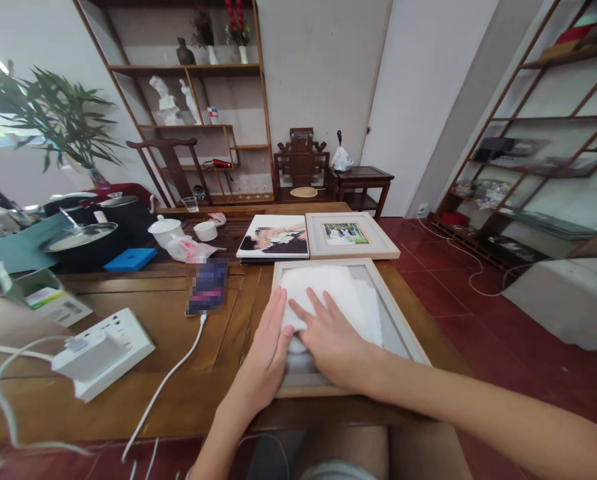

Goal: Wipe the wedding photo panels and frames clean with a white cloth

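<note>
A light wooden picture frame (401, 320) lies flat on the table close to me, with a grey panel or glass inside it. On that panel a white cloth (323, 283) is spread, covering much of the upper left part. My right hand (331, 340) presses on the cloth with fingers spread. Along the frame's left side rests my left hand (266, 353), fingers stretched out and thumb against the cloth's edge. Behind this frame are a second framed photo (346, 233) and a photo album or print (273, 237), side by side.
A phone (207, 287) on a charging cable lies to the left, near a white power strip (113, 353). Farther left stand a lidded pan (81, 243), a blue box (131, 260) and a white teapot (166, 230). The table's right edge runs beside the frame.
</note>
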The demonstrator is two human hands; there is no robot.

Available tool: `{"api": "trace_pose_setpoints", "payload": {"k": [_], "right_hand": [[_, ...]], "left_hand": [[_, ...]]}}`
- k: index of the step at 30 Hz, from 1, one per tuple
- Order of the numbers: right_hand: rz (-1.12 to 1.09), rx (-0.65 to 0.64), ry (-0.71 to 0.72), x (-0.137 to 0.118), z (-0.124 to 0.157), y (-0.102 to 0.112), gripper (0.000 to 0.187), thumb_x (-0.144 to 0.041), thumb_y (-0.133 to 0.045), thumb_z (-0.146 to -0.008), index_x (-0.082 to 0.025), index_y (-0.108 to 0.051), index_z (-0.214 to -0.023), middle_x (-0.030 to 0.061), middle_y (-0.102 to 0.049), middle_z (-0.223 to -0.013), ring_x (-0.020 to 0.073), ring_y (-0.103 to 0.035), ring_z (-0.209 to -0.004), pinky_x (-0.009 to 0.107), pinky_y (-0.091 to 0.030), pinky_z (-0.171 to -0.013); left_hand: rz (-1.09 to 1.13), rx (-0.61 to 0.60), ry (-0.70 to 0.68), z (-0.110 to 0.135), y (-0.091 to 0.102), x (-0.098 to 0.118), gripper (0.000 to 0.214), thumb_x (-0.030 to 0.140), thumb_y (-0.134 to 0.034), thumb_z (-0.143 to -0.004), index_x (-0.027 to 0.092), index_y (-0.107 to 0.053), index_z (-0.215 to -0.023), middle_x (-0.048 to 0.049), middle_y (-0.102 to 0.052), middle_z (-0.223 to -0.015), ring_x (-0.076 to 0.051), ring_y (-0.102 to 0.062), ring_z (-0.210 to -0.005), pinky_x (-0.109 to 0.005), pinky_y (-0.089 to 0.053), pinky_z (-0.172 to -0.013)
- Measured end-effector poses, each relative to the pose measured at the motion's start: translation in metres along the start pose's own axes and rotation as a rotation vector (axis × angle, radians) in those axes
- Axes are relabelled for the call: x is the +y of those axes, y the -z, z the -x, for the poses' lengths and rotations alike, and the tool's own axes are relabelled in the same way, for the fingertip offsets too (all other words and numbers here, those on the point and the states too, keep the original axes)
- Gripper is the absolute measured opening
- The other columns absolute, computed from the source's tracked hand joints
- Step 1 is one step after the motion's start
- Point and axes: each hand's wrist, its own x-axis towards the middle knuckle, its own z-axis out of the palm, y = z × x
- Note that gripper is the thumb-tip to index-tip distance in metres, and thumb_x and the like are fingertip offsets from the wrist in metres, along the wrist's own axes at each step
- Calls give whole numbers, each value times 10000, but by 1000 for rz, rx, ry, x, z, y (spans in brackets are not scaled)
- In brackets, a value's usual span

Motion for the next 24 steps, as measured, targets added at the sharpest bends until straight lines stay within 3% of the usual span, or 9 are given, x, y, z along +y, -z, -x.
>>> {"api": "trace_pose_setpoints", "payload": {"k": [3,7,15,18,20,22,24], "right_hand": [[-56,-3,99,-11,28,-3,398,-134,-586,-693,-102,-661,-1082,169,-279,-1486,469,-113,-1344,619,-152,-1073],[-131,-29,98,-3,51,0,433,-44,-499,-678,-137,-668,-1065,92,-279,-1498,409,-120,-1362,561,-185,-1096],[-81,-42,-160,37,103,-6,529,31,-412,-560,-197,-713,-931,5,-388,-1444,346,-167,-1372,553,-214,-1094],[-112,27,-233,60,127,-7,550,16,-406,-561,-259,-703,-934,-23,-433,-1416,310,-272,-1350,509,-277,-1074],[-166,113,-269,80,134,-3,520,-12,-398,-616,-260,-685,-971,13,-530,-1339,286,-456,-1241,449,-389,-996],[-220,234,-334,101,131,4,410,-62,-383,-711,-212,-675,-957,76,-666,-1117,267,-626,-977,392,-489,-830],[-245,361,-415,119,118,12,328,-106,-372,-771,-168,-660,-916,88,-698,-886,248,-645,-746,363,-505,-692]], "left_hand": [[19,-21,37,0,0,-2,500,380,-232,-980,289,-175,-1467,1,-148,-1560,-199,-116,-1427,-432,-118,-1158],[-21,-40,42,-1,-2,-5,484,361,-315,-962,243,-299,-1431,-38,-236,-1538,-212,-179,-1416,-446,-165,-1150],[-152,-63,-33,-5,-3,-6,421,277,-345,-944,154,-476,-1324,-102,-379,-1470,-213,-322,-1366,-418,-249,-1137],[-186,-80,-35,-5,-3,-5,420,272,-344,-942,133,-499,-1306,-117,-402,-1453,-217,-324,-1365,-428,-257,-1134],[-202,-88,-35,-6,-3,-5,425,273,-345,-940,121,-503,-1304,-126,-414,-1444,-221,-326,-1364,-432,-263,-1132],[-213,-93,-37,-6,-3,-5,423,275,-348,-939,118,-511,-1296,-127,-428,-1434,-222,-332,-1361,-434,-270,-1128],[-223,-91,-39,-7,-3,-5,419,277,-351,-938,123,-516,-1291,-122,-438,-1429,-221,-334,-1360,-436,-274,-1127]]}}
